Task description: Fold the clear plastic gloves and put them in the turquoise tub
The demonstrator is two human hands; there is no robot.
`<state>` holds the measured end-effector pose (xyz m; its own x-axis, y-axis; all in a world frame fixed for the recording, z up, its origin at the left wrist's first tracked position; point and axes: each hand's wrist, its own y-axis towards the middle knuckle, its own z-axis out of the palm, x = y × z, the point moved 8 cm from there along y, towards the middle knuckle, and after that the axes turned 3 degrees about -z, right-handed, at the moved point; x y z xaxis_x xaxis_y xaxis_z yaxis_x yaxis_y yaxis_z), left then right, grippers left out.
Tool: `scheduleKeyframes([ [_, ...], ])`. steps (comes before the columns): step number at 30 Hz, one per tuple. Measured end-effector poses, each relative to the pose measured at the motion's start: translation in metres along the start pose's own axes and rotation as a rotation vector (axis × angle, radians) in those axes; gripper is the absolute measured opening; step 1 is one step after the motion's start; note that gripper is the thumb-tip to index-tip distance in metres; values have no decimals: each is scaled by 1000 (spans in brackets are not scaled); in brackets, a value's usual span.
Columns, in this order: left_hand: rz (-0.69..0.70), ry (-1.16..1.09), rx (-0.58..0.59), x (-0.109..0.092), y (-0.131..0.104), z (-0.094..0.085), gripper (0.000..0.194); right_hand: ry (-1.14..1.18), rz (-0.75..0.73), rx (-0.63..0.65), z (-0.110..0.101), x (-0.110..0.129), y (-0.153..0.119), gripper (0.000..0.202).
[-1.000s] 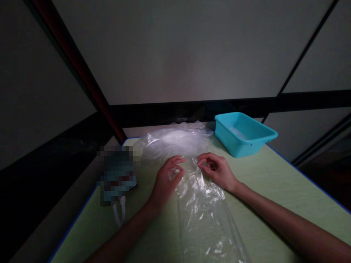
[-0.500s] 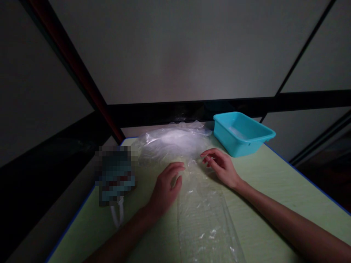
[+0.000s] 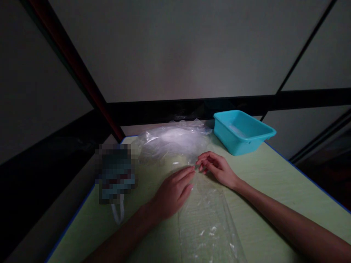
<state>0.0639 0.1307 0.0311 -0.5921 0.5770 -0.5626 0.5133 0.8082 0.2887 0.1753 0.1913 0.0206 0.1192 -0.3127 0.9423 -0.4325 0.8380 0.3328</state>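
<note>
A clear plastic bag lies flat on the green table, running from the front edge of view up beneath my hands. My left hand rests palm down over its upper part, fingers extended with the thumb slightly apart. Close to those fingertips is my right hand, its fingers loosely curled at the bag's upper end; whether they pinch the film is too small to tell. Behind both hands sits a crumpled heap of clear plastic.
A turquoise basin stands at the back right. On the left is a pixelated object with a white strap. The green table has a blue edge and meets a wall panel behind.
My left hand has moved right and flattened over the plastic, its thumb nearer the fingers. My right hand has shifted slightly left, towards the left fingertips.
</note>
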Motion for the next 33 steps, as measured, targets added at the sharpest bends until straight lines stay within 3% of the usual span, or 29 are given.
scheduleKeyframes([
  [2, -59, -215, -44, 2, -1, -5, 33, 65, 18, 5, 2, 5, -1, 20],
  [5, -244, -760, -73, 13, -2, -5, 33, 181, 65, 43, 8, 13, -7, 21],
  [7, -344, -1137, 15, 16, -4, 8, 41, 261, 118, 110, 16, 16, -16, 27],
  [9, -403, -1351, 135, 16, -6, 21, 49, 325, 175, 188, 24, 15, -27, 33],
  [13, -472, -1389, 187, 25, -10, 33, 50, 399, 225, 250, 31, 6, -41, 34],
  [20, -301, -1498, 181, 11, -2, 17, 51, 510, 212, 248, 30, 13, -40, 31],
  [24, -323, -1524, 270, 14, -4, 33, 54, 467, 262, 327, 41, 5, -44, 34],
  [27, -351, -1491, 254, 20, -6, 42, 54, 422, 276, 340, 44, -3, -46, 34],
  [33, -340, -1504, 233, 15, -6, 34, 55, 364, 252, 313, 41, 0, -46, 35],
])
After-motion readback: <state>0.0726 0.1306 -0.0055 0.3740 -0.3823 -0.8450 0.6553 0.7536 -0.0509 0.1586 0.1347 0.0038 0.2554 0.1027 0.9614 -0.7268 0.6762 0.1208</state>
